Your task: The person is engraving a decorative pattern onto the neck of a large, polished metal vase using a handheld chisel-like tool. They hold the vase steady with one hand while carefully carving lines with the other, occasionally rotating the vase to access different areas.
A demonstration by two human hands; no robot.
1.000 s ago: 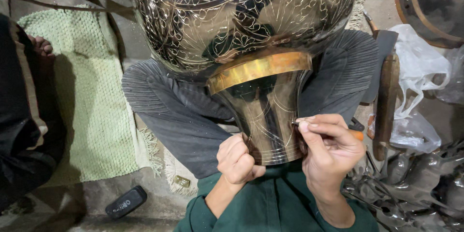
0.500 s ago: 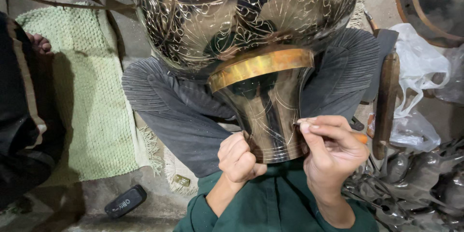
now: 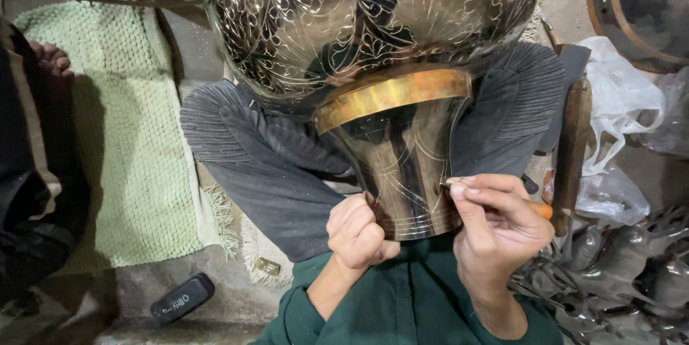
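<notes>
A large dark metal vase [image 3: 373, 36] with fine engraved floral lines lies across my lap, its flared neck [image 3: 405, 165] pointing toward me below a brass band [image 3: 391, 94]. My left hand [image 3: 357, 231] is curled into a fist against the lower left edge of the neck. My right hand [image 3: 499, 223] pinches a thin engraving tool [image 3: 540, 208] with an orange handle, its tip pressed on the neck's right side.
A pale green mat [image 3: 122, 137] lies at the left, where another person's foot [image 3: 49, 59] and dark clothing show. A small black case [image 3: 182, 297] lies on the floor. A wooden mallet [image 3: 572, 147], white plastic bags [image 3: 617, 101] and metal pieces [image 3: 631, 273] crowd the right.
My right hand with the tool has shifted slightly down the neck's right side. The vase and left hand have hardly moved.
</notes>
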